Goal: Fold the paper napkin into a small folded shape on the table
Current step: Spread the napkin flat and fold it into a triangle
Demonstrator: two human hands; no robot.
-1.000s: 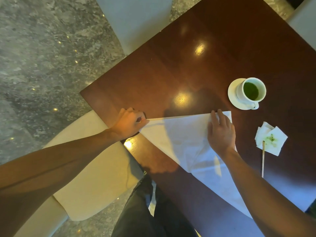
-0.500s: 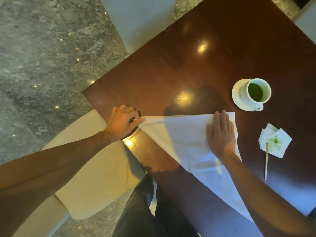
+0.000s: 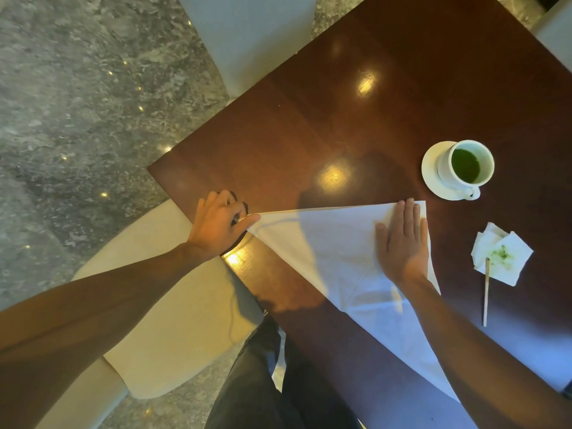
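Little has shifted over the last second: both hands sit almost where they were, the left hand [image 3: 221,226] drawn a touch outward along the desk's near-left edge so that the sheet's top edge looks tauter, the right hand [image 3: 402,239] flatter than before.

Left hand pinches the left tip of the paper napkin [image 3: 328,252] between thumb and forefinger, the other fingers curled, right at the desk's edge. Right hand lies open, palm down, fingers together and pointing away from the person, pressing the sheet near its far right corner; it grips nothing.

Between them the napkin lies flat on the desk [image 3: 340,125] as a large white triangle. Its straight top edge runs from the pinched tip across to the corner under the right fingers, and the third point trails toward the person under the right forearm. Its long edge is the diagonal from the pinched tip down to that near point.

My reading is that the next fold turns on the left tip: the left hand already holds it, the right hand acts as the anchor, so the tip would be carried rightward over the sheet toward the pressed corner.

Beyond the right hand stand a cup of green drink [image 3: 465,165] on a saucer [image 3: 430,171], a stained small napkin [image 3: 503,253] and a thin stick [image 3: 486,295], all apart from the sheet.
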